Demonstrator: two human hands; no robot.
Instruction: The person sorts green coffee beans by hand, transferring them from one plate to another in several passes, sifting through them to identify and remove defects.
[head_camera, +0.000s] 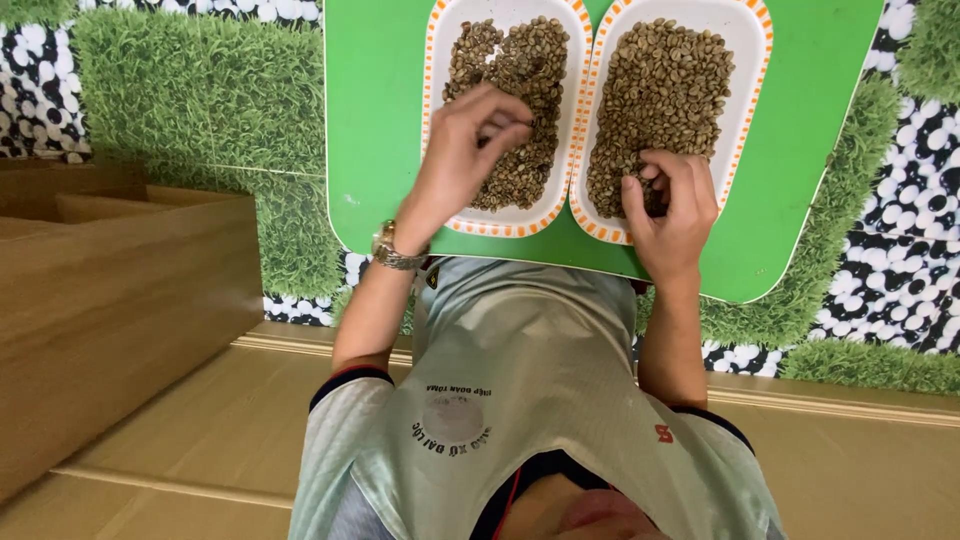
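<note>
Green coffee beans (660, 95) fill two white trays (752, 60) on green worktop (380, 120), long axes running away. Left hand (465, 150) pinches beans; right hand (672, 205) curled in beans, grip unclear.

Floor covering (200, 90) showing fake green grass patches with black-and-white pebble print strips, running from 9 o'clock round to 3 o'clock. Pale wooden boards (180, 440) lying across 6 to 8 o'clock. Wooden box furniture (110, 290) sitting at 9 o'clock, edge touching the boards. Even, soft light falling throughout.
</note>
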